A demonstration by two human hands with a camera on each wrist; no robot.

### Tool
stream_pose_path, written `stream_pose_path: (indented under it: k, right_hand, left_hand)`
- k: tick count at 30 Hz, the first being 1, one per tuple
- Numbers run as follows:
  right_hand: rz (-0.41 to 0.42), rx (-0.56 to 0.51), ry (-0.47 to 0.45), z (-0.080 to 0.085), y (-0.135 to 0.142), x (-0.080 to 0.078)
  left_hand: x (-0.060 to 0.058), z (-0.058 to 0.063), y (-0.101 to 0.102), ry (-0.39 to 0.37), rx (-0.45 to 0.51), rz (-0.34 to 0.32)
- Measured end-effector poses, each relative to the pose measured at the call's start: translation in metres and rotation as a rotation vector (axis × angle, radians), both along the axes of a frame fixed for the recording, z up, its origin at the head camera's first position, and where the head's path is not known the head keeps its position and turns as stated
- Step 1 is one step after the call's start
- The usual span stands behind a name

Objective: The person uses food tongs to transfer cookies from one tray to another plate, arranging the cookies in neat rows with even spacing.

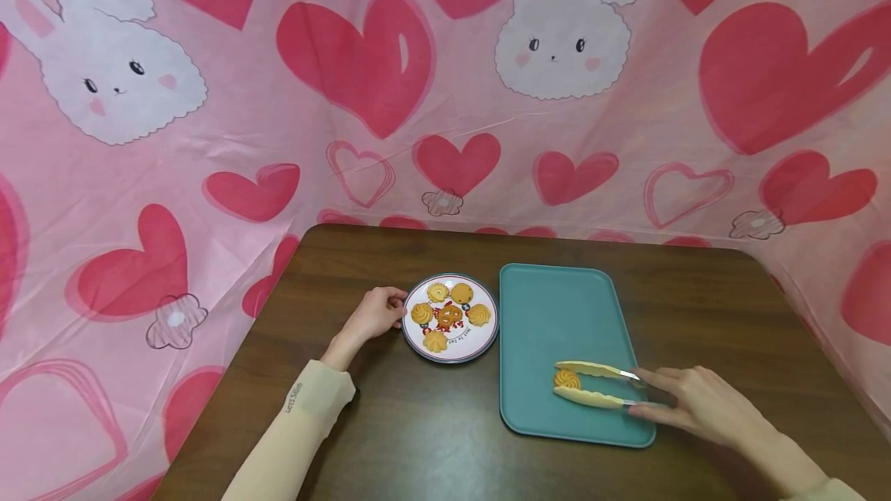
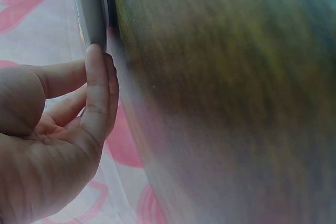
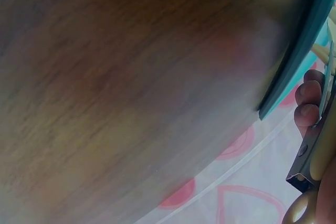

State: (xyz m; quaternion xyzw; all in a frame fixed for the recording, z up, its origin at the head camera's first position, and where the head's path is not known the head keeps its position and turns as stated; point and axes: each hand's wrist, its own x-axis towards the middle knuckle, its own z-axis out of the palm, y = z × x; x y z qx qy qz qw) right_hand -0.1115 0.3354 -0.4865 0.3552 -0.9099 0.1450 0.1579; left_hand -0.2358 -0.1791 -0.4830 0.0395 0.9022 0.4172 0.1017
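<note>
My left hand holds the left rim of a round white plate with a dark edge and a printed picture. In the left wrist view, the fingertips of the left hand meet the plate's edge. Several cookies of different shapes lie on the plate. My right hand grips tongs with cream scalloped tips and metal arms. Between the tips sits a swirled round cookie, over the lower part of a teal tray. The right wrist view catches the tongs' metal hinge end and fingers curled at them.
The plate stands just left of the tray, their edges close together. Both rest on a dark brown wooden table. Behind and beside it hangs a pink cloth printed with hearts and rabbits.
</note>
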Motion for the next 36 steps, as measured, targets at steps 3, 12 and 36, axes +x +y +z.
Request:
stream_pose_path:
  k: [3,12,36]
  right_hand:
    - [0.004,0.004,0.001,0.001,0.0,-0.001]
    - [0.006,0.02,0.015,0.003,0.001,-0.003]
    - [0.074,0.01,0.068,0.027,-0.014,-0.026]
  left_hand:
    - [0.0,0.001,0.0,0.001,-0.002,-0.002]
    - [-0.001,-0.001,0.0,-0.006,-0.005,0.006]
    - [-0.001,-0.002,0.0,0.01,0.005,-0.002]
